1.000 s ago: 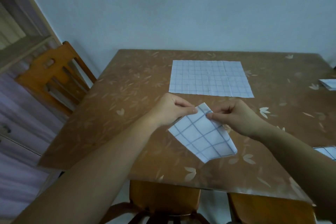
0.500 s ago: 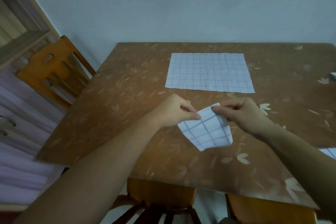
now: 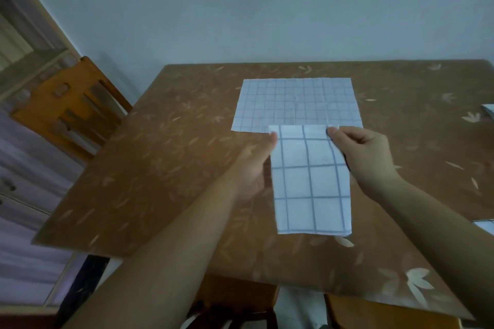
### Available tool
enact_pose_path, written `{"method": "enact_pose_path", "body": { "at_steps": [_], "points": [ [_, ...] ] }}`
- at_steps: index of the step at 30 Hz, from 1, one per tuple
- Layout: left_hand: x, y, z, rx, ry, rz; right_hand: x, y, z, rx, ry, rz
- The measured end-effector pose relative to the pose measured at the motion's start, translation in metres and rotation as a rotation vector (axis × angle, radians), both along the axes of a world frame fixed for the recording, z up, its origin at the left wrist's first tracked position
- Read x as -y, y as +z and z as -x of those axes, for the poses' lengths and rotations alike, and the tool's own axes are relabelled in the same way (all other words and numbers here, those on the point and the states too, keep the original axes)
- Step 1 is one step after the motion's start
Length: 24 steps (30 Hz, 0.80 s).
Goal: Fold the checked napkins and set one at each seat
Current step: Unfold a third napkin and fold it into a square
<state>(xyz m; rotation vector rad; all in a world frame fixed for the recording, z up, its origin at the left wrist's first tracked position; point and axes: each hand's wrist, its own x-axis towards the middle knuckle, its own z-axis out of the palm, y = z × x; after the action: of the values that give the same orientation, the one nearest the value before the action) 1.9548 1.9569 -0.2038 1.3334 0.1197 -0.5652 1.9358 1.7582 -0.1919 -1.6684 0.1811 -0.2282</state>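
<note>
The left hand (image 3: 252,168) has its grip closed on the top left corner of the folded napkin (image 3: 311,181): the thumb lies on the front of the cloth and the fingers go behind it, where they are hidden. The right hand (image 3: 369,157) pinches the top right corner between thumb and forefinger, with its other fingers curled. Between the two grips the top edge of the cloth is stretched level. The folded napkin hangs as a tall rectangle of white with blue checks, over the near middle of the desk (image 3: 160,168). Whether its lower edge touches the desk cannot be told.

Just beyond the hands a flat napkin (image 3: 296,99) lies spread open on the desk, towards the far side. The held cloth covers part of its near edge in this view.

At the right border a checked corner (image 3: 485,227) lies on the desk and is cut off by the frame. Further back on the same side a pale scrap (image 3: 488,113) is also cut off, and is too small to name.

A wooden chair (image 3: 69,109) stands at the desk's left side, apart from it. Under the near edge two wooden seats (image 3: 235,294) show only in part. Shelves (image 3: 21,48) in the left corner are blurred, and what they hold cannot be made out. Both forearms run out of the frame at the bottom.
</note>
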Motion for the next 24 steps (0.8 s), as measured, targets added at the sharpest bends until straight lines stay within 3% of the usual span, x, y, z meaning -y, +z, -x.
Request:
{"method": "enact_pose_path", "body": {
  "at_steps": [3, 6, 9, 16, 24],
  "points": [
    [0.007, -0.029, 0.007, 0.022, -0.038, -0.181, 0.006, -0.018, -0.002, -0.168, -0.035, -0.090],
    [0.003, -0.051, 0.010, 0.016, 0.036, -0.254, 0.009, -0.049, 0.012, -0.493, 0.177, -0.081],
    [-0.004, -0.069, 0.015, -0.020, 0.035, -0.362, 0.006, -0.074, 0.028, -0.656, 0.297, -0.141],
    [-0.018, -0.089, 0.026, -0.188, -0.012, -0.416, 0.002, -0.098, 0.035, -0.658, 0.173, -0.073],
    [-0.020, -0.088, 0.030, -0.273, 0.199, -0.294, -0.006, -0.098, 0.034, -0.492, 0.052, -0.015]
  ]
}}
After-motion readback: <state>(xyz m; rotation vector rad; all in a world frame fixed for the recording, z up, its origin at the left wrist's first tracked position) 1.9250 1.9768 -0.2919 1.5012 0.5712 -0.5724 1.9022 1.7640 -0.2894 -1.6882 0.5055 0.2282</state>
